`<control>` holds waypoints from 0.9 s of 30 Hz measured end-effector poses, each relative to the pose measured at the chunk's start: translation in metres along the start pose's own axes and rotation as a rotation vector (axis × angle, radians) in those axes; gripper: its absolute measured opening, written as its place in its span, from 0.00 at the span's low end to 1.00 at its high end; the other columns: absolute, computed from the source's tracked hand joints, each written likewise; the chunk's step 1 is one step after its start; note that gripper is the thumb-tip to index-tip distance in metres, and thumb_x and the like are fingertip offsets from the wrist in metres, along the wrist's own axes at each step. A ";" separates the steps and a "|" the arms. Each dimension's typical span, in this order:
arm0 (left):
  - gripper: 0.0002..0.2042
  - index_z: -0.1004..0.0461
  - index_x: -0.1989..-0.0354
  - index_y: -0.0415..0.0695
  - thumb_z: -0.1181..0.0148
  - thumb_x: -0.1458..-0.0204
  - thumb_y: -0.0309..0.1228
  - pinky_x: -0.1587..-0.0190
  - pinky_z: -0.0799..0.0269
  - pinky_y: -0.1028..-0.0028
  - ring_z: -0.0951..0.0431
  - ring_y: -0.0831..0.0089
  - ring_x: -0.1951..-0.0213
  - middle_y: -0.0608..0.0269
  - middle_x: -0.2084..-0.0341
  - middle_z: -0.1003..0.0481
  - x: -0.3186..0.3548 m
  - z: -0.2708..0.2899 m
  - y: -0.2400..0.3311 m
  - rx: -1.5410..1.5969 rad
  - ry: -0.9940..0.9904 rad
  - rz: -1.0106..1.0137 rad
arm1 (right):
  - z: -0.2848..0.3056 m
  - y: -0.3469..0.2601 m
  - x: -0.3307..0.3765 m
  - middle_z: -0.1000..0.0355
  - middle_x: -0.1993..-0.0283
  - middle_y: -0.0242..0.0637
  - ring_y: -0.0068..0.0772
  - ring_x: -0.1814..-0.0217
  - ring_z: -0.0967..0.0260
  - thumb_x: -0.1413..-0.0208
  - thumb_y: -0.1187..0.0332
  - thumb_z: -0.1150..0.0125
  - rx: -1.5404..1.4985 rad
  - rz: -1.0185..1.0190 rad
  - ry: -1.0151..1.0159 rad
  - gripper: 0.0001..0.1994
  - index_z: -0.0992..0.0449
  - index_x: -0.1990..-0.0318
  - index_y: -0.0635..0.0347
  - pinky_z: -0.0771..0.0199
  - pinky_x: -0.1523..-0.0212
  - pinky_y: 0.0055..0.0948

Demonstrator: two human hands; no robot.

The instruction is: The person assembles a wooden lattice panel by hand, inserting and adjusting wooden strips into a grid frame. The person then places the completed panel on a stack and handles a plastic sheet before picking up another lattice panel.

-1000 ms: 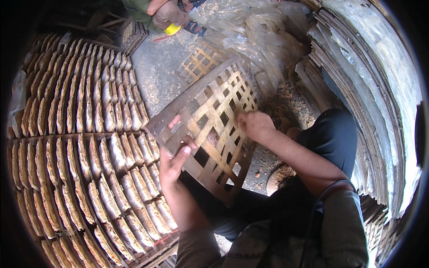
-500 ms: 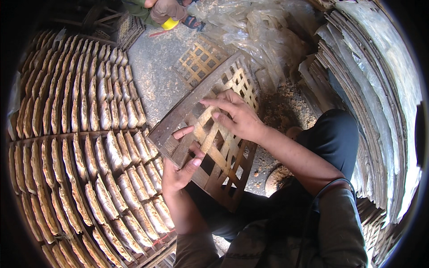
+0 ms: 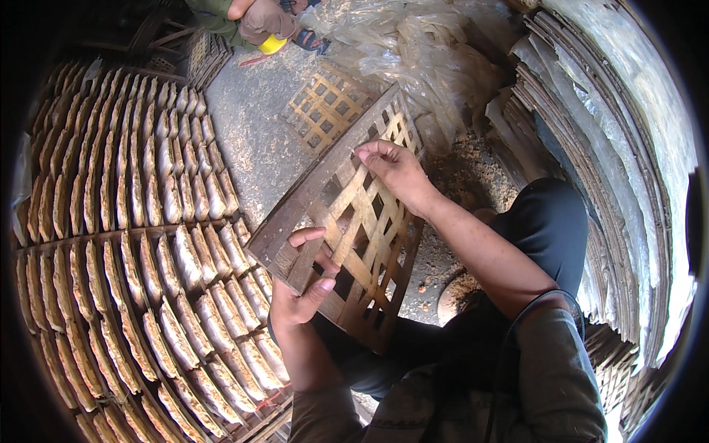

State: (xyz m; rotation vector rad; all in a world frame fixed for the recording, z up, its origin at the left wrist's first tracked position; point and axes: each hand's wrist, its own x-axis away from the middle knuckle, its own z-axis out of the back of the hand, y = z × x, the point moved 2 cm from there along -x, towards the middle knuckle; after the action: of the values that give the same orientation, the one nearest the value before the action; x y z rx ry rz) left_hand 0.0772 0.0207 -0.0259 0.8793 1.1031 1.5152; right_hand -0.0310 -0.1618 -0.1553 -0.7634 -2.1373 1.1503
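Note:
A woven bamboo tray (image 3: 360, 210) with a flat wooden rim stands tilted across my lap. At its near left corner my left hand (image 3: 299, 295) grips the rim, with fingers coming up through the openings and the thumb along the front. My right hand (image 3: 394, 168) is over the upper part of the weave beside the rim. Its thumb and forefinger are pinched together near a strip's end; whatever lies between them is too small to make out.
To the left stand rows of slatted racks (image 3: 170, 251) packed with pale, brown-edged pieces. Crumpled clear plastic sheeting (image 3: 413, 59) lies ahead, beside another lattice tray (image 3: 325, 107) on the floor. Stacked boards and sheets (image 3: 591, 170) rise at right. Another person (image 3: 258, 22) sits at the far left.
My right hand has moved slightly up and away from the strip it lay across, and its fingers have closed into a pinch. The left hand keeps its hold on the tray.

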 end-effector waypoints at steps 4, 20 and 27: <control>0.33 0.38 0.39 0.33 0.32 0.51 0.36 0.56 0.33 0.70 0.27 0.72 0.64 0.60 0.72 0.26 0.001 -0.002 -0.002 0.003 -0.030 -0.040 | 0.001 -0.004 -0.002 0.29 0.67 0.24 0.17 0.66 0.39 0.37 0.60 0.39 -0.148 -0.149 0.088 0.12 0.21 0.56 0.60 0.37 0.56 0.19; 0.30 0.35 0.40 0.35 0.33 0.52 0.31 0.58 0.33 0.71 0.27 0.72 0.68 0.62 0.74 0.27 0.000 -0.006 0.002 -0.035 -0.112 -0.096 | -0.005 -0.022 0.010 0.30 0.70 0.23 0.19 0.66 0.41 0.42 0.55 0.33 -0.313 -0.350 0.097 0.17 0.23 0.57 0.59 0.39 0.59 0.20; 0.31 0.37 0.41 0.32 0.36 0.53 0.35 0.58 0.34 0.70 0.29 0.72 0.66 0.60 0.75 0.28 -0.002 -0.014 0.009 -0.027 -0.047 -0.001 | -0.010 -0.021 0.016 0.31 0.70 0.18 0.14 0.69 0.42 0.42 0.54 0.33 -0.326 -0.287 0.201 0.12 0.21 0.60 0.51 0.40 0.64 0.19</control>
State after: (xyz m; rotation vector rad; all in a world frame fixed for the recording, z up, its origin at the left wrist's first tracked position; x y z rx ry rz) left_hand 0.0622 0.0150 -0.0216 0.8914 1.0474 1.4982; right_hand -0.0387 -0.1545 -0.1294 -0.6505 -2.1981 0.5605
